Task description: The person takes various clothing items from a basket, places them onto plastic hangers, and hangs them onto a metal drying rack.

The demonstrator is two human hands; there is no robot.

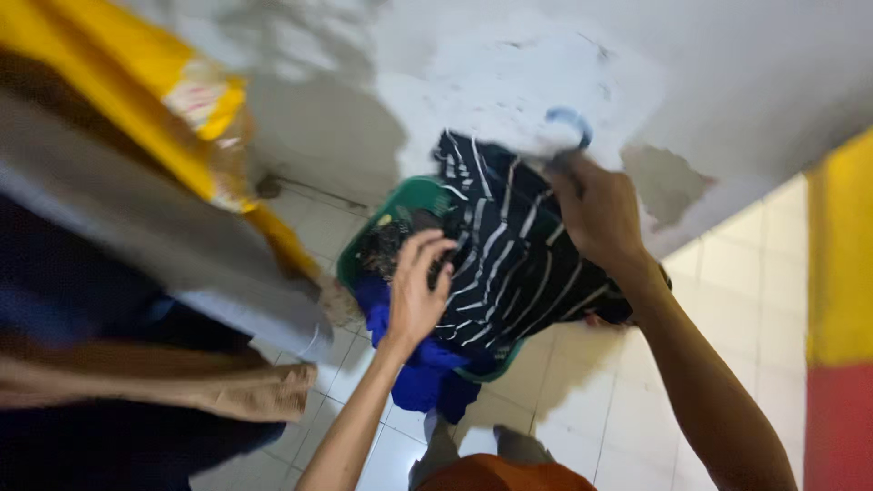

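Above green basket [400,205], right hand [596,214] gripping striped shirt [509,255] on blue hanger [571,123], left hand [416,291] spread wide against shirt

We seem to be in a home laundry corner: tiled floor [582,400], peeling white wall [509,82], green basket [400,205] heaped with clothes, garments hanging left.

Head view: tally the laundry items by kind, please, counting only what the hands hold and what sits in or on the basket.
Striped dark garment, held by right hand with left hand on it: 1
Blue hanger: 1
Green basket: 1
Blue cloth spilling over the basket: 1
Total: 4
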